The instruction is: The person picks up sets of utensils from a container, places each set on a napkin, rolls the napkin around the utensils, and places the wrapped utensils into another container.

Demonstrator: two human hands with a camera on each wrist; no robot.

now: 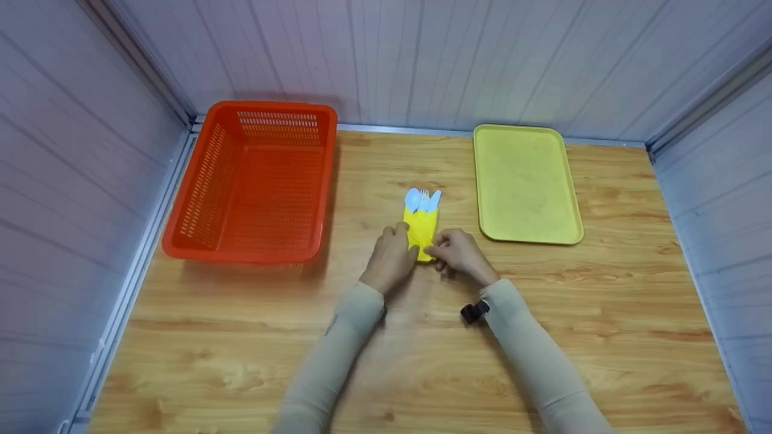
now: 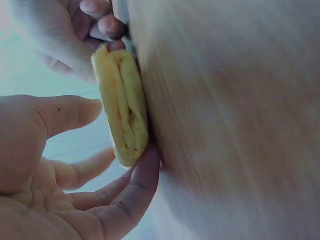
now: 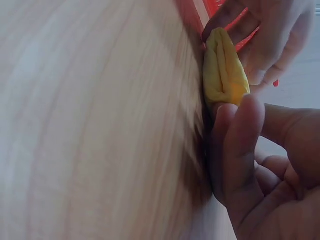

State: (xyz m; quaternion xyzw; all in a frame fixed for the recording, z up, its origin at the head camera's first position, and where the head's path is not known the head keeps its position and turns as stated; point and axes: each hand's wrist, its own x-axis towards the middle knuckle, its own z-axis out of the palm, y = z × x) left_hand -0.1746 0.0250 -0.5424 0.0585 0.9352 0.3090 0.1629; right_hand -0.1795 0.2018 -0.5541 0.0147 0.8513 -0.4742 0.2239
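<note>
A folded yellow napkin (image 1: pixel 421 229) lies on the table, its layered end facing the person. Out of its far end stick the heads of a pale plastic spoon (image 1: pixel 413 199), a fork (image 1: pixel 424 200) and a knife (image 1: pixel 434 200); their handles are hidden inside. My left hand (image 1: pixel 391 253) holds the napkin's left side, thumb over its top and curled fingers along the edge. With thumb and fingers, my right hand (image 1: pixel 459 252) pinches the near right corner. Both wrist views show the napkin's rolled end (image 2: pixel 122 107) between the two hands.
An orange-red plastic basket (image 1: pixel 325 199) with slotted walls stands at the back left. A yellow tray (image 1: pixel 528 184) lies at the back right. Pale panel walls (image 1: pixel 410 60) enclose the wooden table (image 1: pixel 410 374) at the back and both sides.
</note>
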